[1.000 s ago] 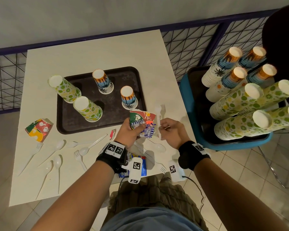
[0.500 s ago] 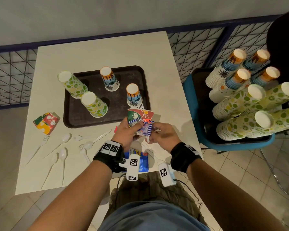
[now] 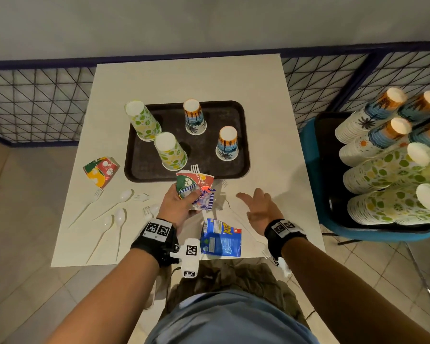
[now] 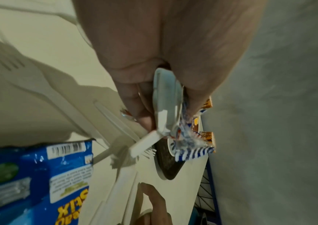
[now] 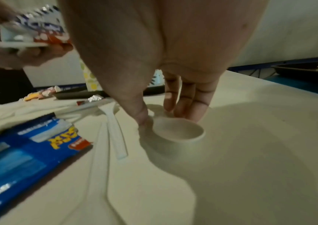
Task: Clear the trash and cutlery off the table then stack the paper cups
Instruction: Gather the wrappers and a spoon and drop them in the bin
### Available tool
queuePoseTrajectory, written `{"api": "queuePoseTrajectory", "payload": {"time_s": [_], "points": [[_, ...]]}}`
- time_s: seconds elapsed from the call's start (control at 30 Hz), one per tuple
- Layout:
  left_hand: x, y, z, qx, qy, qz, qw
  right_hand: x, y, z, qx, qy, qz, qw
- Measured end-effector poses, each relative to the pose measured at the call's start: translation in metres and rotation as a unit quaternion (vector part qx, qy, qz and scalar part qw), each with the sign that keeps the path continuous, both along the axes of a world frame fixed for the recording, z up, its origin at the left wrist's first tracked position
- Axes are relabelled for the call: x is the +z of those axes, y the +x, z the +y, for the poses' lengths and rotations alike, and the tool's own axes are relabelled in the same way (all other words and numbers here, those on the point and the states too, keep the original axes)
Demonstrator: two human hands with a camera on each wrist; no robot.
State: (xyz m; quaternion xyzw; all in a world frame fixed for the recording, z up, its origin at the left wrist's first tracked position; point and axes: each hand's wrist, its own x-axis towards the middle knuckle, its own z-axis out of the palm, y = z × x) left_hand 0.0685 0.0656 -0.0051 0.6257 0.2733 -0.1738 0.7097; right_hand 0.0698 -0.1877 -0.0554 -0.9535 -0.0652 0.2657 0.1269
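My left hand grips a crushed red-green paper cup together with a striped wrapper and a white fork that sticks up behind it. In the left wrist view white cutlery handles sit between the fingers. My right hand hovers open over the table, right of the bundle. In the right wrist view its thumb and fingers come down on either side of a white spoon's bowl. Several upturned cups stand on the brown tray: two green, two palm-printed.
A blue snack wrapper lies at the table's near edge between my hands. Another crushed cup and several white spoons and forks lie at the left. Tall cup stacks fill a tray on the blue chair at the right.
My right hand has let go of the bundle in my left hand and moved right and down towards the table, its fingers spread. The left hand keeps its grip.
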Motion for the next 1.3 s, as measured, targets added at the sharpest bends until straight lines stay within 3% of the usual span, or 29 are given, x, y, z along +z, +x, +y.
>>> {"api": "queuePoseTrajectory", "payload": {"time_s": [0.2, 0.47, 0.53, 0.83, 0.93, 1.07, 1.3], "points": [[-0.003, -0.004, 0.022, -0.006, 0.022, 0.016, 1.0, 0.005, 0.017, 0.005, -0.024, 0.033, 0.047, 0.998], [-0.007, 0.005, 0.032, -0.064, 0.021, 0.005, 0.998, 0.025, 0.021, -0.005, -0.242, 0.126, -0.017, 0.962], [-0.006, 0.008, 0.03, -0.074, 0.02, 0.005, 0.997, 0.028, 0.015, -0.008, -0.264, 0.136, -0.051, 0.953], [-0.008, 0.017, 0.008, -0.129, 0.046, -0.018, 0.99, 0.064, -0.001, 0.02, -0.252, 0.209, -0.157, 0.932], [-0.005, 0.018, -0.002, -0.132, 0.066, -0.03, 0.989, 0.078, 0.003, 0.048, -0.217, 0.257, -0.149, 0.93], [-0.017, 0.022, -0.005, -0.139, 0.076, -0.049, 0.986, 0.066, 0.009, 0.072, -0.148, 0.285, -0.14, 0.937], [0.004, 0.02, -0.01, -0.106, 0.016, -0.055, 0.993, 0.054, 0.012, 0.083, -0.2, 0.335, -0.132, 0.911]]}}
